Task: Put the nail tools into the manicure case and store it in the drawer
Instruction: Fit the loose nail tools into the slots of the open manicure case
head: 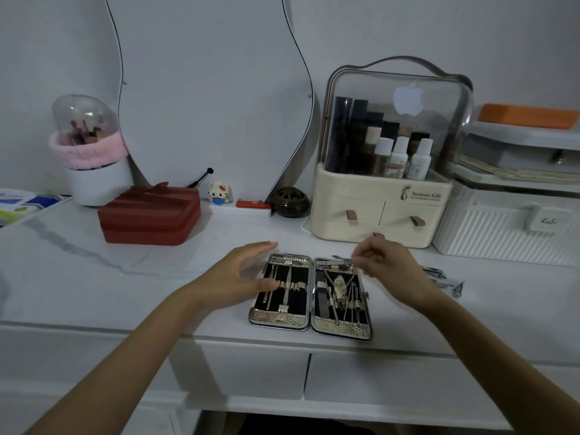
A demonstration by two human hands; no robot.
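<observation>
Pinching: right hand (384,268), fingertips together on a thin metal tool (340,258), right of centre, above the case's upper right edge.
Left hand (240,276): fingers spread and apart, clamped on nothing, thumb resting on the left half of the case.
Case (310,296): centre of frame, near the front edge of the table (125,271), lying open like a book.
Look: black lining, silvery textured borders, steel tools under elastic loops in both halves.
Loose tools (439,277): right of the case, partly hidden behind the right wrist.
Handling: likely light, stiff, slippery, pointed; best pinched mid-shaft and slid under a loop.
Case grip: probably closed first, then held by both long edges.
Drawer (251,372): below the table edge, lower centre, shut.
</observation>
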